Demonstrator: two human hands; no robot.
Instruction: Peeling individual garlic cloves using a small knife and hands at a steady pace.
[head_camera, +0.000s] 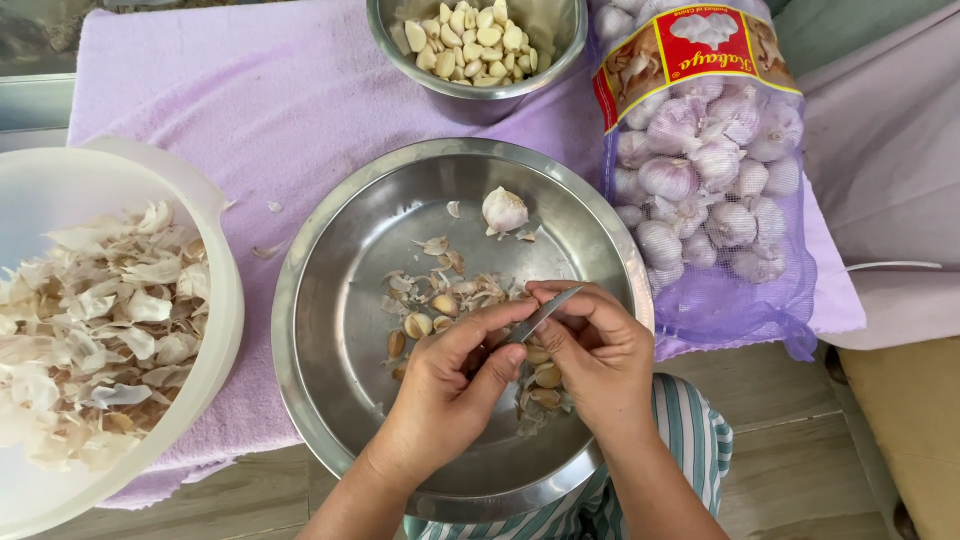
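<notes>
Lavender cloth (290, 90) covers the table, wood-plank floor (790, 470) at bottom right. Centre frame: left hand (440, 395) w/ fingers pinched on a garlic clove (497, 338), right hand (590, 355) clamped on small knife (545, 315), both over steel basin (330, 330). Garlic sack (705, 170) upper right.

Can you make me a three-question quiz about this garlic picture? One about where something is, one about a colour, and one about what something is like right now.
1. Where does the mesh bag of garlic lie?
A. right of the big steel pan
B. inside the white bowl
C. on the floor

2. What colour is the cloth under the pans?
A. green
B. lilac
C. black

3. What fills the white bowl?
A. water
B. whole bulbs
C. papery garlic skins

Answers: 1 A, the bag rests beside the pan's right rim. 2 B, pale purple shows all round the pans. 3 C, only dry peelings lie heaped there.
</notes>
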